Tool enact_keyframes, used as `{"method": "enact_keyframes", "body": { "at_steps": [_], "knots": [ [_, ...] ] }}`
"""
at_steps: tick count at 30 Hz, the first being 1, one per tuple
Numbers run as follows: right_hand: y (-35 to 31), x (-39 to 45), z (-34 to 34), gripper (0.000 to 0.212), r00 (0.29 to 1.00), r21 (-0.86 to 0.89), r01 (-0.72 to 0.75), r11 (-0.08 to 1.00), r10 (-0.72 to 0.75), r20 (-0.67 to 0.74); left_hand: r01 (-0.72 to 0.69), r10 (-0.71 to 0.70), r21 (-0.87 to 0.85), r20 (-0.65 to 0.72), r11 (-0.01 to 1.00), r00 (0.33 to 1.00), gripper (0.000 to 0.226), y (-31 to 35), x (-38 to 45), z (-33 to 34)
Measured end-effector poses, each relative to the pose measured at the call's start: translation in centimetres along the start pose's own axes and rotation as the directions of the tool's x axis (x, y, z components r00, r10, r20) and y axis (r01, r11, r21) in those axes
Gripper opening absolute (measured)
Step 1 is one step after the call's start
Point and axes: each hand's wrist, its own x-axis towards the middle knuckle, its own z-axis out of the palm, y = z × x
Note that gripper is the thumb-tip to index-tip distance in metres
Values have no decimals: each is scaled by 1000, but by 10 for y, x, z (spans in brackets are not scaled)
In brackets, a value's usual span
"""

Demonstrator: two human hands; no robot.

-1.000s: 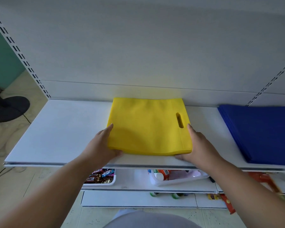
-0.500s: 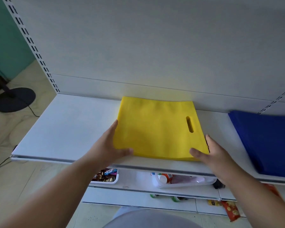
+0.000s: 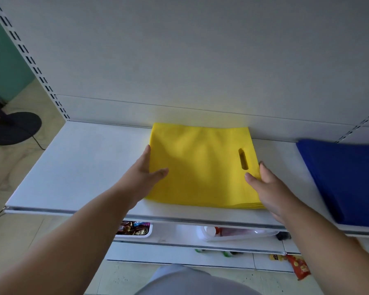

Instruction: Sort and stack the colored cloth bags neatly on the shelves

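Two hands are bracketing the yellow bag stack (image 3: pixel 202 167) on the shelf (image 3: pixel 83 167): left hand (image 3: pixel 144 177) and right hand (image 3: pixel 264 184) both flat-fingered, pressing opposite sides, stack lying between them.

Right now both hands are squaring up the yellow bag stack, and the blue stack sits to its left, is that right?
Not quite. The head view shows the blue stack to the right of the yellow bag stack, not left. The left hand and right hand do flank the yellow stack.

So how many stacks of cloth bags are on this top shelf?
2: the yellow stack in the middle, between both hands, and the blue stack at the right, cut off by the frame edge, where more may hide.
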Motion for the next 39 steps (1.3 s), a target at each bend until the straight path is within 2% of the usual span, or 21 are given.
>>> {"method": "enact_keyframes", "body": {
  "at_steps": [5,9,12,14,16,18,19,20,24,28,32,35,38,39],
  "knots": [
    [-18,10,0,71,1000,60,-9,998,9,-2,18,-19,30,8,999,1000,82,12,13,0],
    [-43,44,-2,61,999,6,14,1000,-14,-42,32,-33,89,3,996,999,57,43,40,0],
    [-47,62,-2,57,997,-49,25,998,-29,-68,91,-90,82,-16,992,996,85,44,61,-7],
    [-42,64,-3,53,996,-66,40,997,-45,-81,66,-61,140,-38,988,997,86,46,58,-6],
    [-36,60,-7,53,992,-28,72,997,-74,-100,40,-39,7,-57,999,998,79,43,52,-7],
    [-25,51,-11,55,987,39,102,994,-96,-132,34,-41,-206,-29,978,999,77,30,49,-13],
    [-19,48,-11,56,983,46,107,993,-99,-152,39,-42,-258,-7,965,999,75,24,47,-14],
    [-16,46,-9,56,980,38,108,993,-100,-172,48,-46,-251,14,967,999,72,20,46,-12],
    [-17,49,-2,51,969,-1,140,990,-137,-205,8,-17,-175,-48,985,999,70,15,51,2],
    [-20,44,-9,52,985,249,117,961,-81,-150,-25,23,-231,-11,973,1000,66,15,56,-3],
    [-19,46,-5,62,992,229,113,967,-98,-76,-43,38,-268,-24,963,999,61,11,59,-2],
    [-17,55,-9,85,997,324,72,943,-67,-29,-49,37,-286,-47,957,998,60,11,64,0],
    [-16,65,-10,75,995,336,93,937,-104,13,-72,57,-245,-67,967,996,62,14,72,1],
    [-20,67,-10,79,995,340,97,935,-104,3,-70,54,-247,-73,967,996,64,16,75,0]
  ]
}}
